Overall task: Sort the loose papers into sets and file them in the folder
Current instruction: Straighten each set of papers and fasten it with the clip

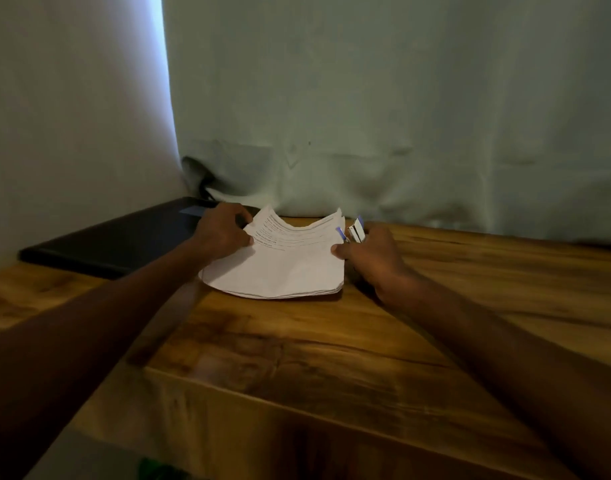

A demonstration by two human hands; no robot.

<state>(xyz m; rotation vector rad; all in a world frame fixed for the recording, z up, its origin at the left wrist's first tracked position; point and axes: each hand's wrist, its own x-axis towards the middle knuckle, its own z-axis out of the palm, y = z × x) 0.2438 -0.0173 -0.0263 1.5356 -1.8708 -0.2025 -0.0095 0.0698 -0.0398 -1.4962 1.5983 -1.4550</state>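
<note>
A stack of white printed papers (280, 265) lies on the wooden table (297, 358), its far end bowed upward between my hands. My left hand (221, 233) grips the stack's left edge, thumb on top. My right hand (373, 258) pinches the right edge with its thumb on the top sheet. A dark folder (117, 240) lies flat on the table to the left, partly under my left hand. A small stapler (356, 232) with blue and silver parts sits right behind my right hand's fingers; whether the fingers touch it is unclear.
A pale cloth (366, 133) hangs as a backdrop behind the table, its hem resting on the far edge. A dark object (200, 178) sits behind the folder by the cloth. The table's front edge (297, 403) runs diagonally below my arms.
</note>
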